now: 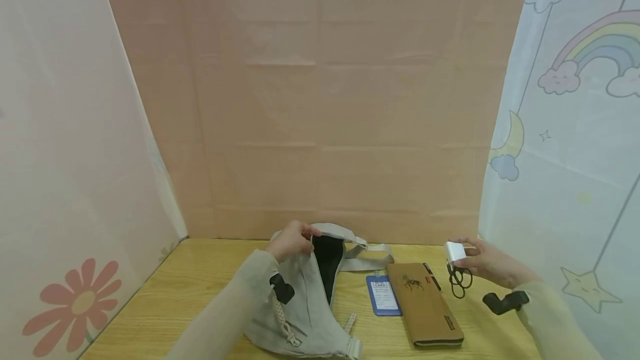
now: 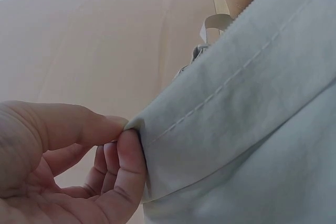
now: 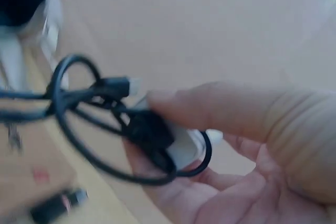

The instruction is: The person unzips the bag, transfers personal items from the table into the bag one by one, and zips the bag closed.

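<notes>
A light grey sling bag [image 1: 295,299] lies on the table with its zipped mouth spread, showing a black lining. My left hand [image 1: 294,239] pinches the edge of that opening between thumb and fingers; the left wrist view shows the fabric [image 2: 220,114] pulled taut from the fingertips. Off to the right, my right hand [image 1: 487,263] holds a white charger block [image 1: 455,251] above the table. A black cable [image 1: 459,281] hangs looped beneath the block. Close up in the right wrist view, the coiled cable [image 3: 79,129] has a connector end and lies against the block, under my thumb.
A tan long wallet [image 1: 425,307] with a dark horse print lies between the bag and my right hand. Beside it is a blue-framed card holder [image 1: 383,296]. The bag's strap [image 1: 367,260] trails behind them. Fabric walls border the wooden table [image 1: 165,304] at the back and sides.
</notes>
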Available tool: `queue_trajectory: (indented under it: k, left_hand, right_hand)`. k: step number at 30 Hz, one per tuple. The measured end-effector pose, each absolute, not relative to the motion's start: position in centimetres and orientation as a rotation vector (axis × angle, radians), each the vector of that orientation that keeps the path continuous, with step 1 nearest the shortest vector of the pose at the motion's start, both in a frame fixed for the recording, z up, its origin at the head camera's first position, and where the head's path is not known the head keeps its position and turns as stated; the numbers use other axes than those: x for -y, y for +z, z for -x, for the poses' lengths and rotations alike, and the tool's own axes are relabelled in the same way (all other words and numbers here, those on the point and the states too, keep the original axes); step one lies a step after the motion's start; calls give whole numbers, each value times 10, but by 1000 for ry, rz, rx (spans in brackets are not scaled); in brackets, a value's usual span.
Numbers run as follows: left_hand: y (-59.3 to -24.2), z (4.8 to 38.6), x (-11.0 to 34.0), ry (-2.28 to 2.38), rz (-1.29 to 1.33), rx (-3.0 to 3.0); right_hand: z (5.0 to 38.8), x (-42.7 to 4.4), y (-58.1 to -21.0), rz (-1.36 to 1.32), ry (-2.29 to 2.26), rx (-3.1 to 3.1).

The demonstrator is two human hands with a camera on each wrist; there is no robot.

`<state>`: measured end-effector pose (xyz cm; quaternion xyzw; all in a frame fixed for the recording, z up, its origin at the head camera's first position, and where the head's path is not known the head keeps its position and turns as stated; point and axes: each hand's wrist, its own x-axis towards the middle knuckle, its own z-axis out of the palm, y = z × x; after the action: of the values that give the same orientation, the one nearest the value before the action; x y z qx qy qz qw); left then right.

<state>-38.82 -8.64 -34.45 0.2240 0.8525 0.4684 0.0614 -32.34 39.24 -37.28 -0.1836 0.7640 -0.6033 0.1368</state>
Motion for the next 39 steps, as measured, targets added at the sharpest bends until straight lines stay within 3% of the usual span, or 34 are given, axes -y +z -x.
queue_trajectory:
  k: [15, 39]
  left_hand:
    - [-344, 387, 85, 1419, -664, -2589]
    - [-341, 381, 84, 1396, -718, -2620]
  right_hand:
    - [356, -298, -360, 594, -1926, -1949]
    - [402, -158, -406, 520, -1744, -1793]
